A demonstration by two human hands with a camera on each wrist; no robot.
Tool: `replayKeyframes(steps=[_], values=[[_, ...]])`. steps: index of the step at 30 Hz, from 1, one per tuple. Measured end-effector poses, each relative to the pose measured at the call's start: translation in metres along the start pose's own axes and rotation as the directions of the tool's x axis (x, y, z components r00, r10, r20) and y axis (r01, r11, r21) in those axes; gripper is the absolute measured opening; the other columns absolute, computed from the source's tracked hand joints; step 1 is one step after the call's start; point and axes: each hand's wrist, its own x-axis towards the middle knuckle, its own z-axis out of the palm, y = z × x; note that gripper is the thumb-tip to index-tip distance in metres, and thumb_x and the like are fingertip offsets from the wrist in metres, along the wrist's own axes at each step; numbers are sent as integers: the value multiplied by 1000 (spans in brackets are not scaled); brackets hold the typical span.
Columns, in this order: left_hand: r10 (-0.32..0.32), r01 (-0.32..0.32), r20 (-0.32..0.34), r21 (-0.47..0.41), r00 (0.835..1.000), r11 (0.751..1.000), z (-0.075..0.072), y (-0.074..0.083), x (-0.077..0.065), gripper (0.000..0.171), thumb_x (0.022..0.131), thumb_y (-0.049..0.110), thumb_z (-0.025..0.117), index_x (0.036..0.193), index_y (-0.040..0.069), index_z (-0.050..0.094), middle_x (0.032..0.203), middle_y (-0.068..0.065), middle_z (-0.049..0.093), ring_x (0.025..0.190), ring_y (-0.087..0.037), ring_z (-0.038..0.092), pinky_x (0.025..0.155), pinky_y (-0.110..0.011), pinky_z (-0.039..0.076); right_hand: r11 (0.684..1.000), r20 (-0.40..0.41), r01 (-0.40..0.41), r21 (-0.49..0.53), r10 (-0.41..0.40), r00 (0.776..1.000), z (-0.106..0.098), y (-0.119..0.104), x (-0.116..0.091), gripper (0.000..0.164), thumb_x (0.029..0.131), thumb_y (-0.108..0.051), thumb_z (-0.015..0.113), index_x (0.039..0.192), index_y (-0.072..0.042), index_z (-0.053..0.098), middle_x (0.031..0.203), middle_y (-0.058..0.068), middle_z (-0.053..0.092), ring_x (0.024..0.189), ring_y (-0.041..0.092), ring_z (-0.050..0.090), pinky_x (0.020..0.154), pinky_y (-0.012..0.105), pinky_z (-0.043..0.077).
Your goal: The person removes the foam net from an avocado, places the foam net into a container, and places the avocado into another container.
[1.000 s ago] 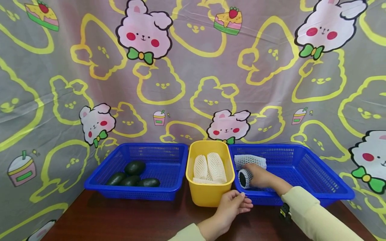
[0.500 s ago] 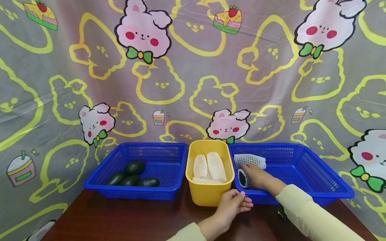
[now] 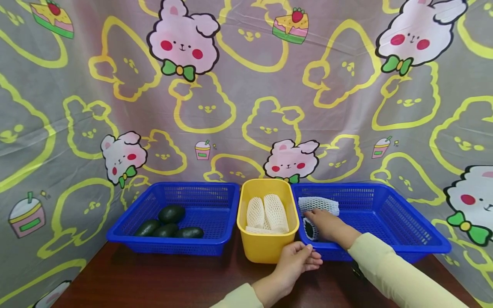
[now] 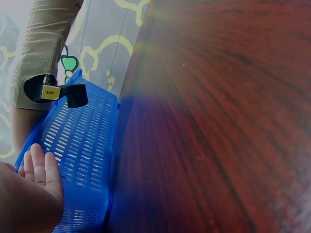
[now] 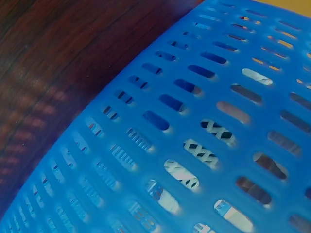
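Observation:
In the head view my right hand (image 3: 327, 225) is inside the right blue basket (image 3: 393, 246), holding an avocado in a white foam net (image 3: 310, 229) low at the basket's left end. Its dark end faces the yellow bin; the hand covers the rest. Just behind it lies another white foam net (image 3: 325, 206), its contents not visible. The right wrist view looks through the basket's slotted wall (image 5: 155, 121), where some netting (image 5: 201, 153) shows. My left hand (image 3: 295, 260), fingers loosely extended and holding nothing, is at that basket's front left corner, beside the yellow bin.
A yellow bin (image 3: 265, 248) with several foam nets (image 3: 276, 213) stands between the two baskets. To the left, a second blue basket (image 3: 173, 249) contains several bare avocados (image 3: 171, 214). All stand on a dark wooden table (image 3: 173, 278) before a patterned curtain (image 3: 246, 85).
My right hand and the netted avocado have shifted slightly left and lower in the right basket, and the right forearm has moved left. The left hand stays in place.

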Motion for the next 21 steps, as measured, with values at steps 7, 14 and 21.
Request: replayKeyframes(steps=[7, 14, 21], values=[[4, -4, 5, 2, 1000, 1000, -1, 0, 0, 20, 100, 10, 51, 86, -1, 58, 86, -17, 70, 78, -24, 70, 74, -41, 56, 1000, -2, 1, -17, -1, 1000, 1, 1, 0, 59, 68, 0, 84, 122, -1, 60, 111, 24, 61, 102, 44, 58, 88, 59, 45], [6, -6, 19, 2, 1000, 1000, -1, -1, 0, 20, 100, 11, 52, 85, -1, 58, 87, -17, 70, 78, -24, 70, 75, -42, 56, 1000, 1, 13, -10, -13, 1000, -4, 8, -3, 62, 64, -2, 86, 120, -1, 59, 107, 21, 63, 99, 41, 60, 87, 55, 47], [8, -8, 19, 3, 1000, 1000, -2, -1, 1, 20, 100, 10, 52, 86, -2, 58, 86, -17, 70, 78, -24, 70, 74, -41, 56, 999, 24, 26, 38, -27, 999, -14, 10, -9, 63, 64, -5, 85, 121, 1, 57, 109, 19, 64, 102, 40, 60, 90, 54, 46]])
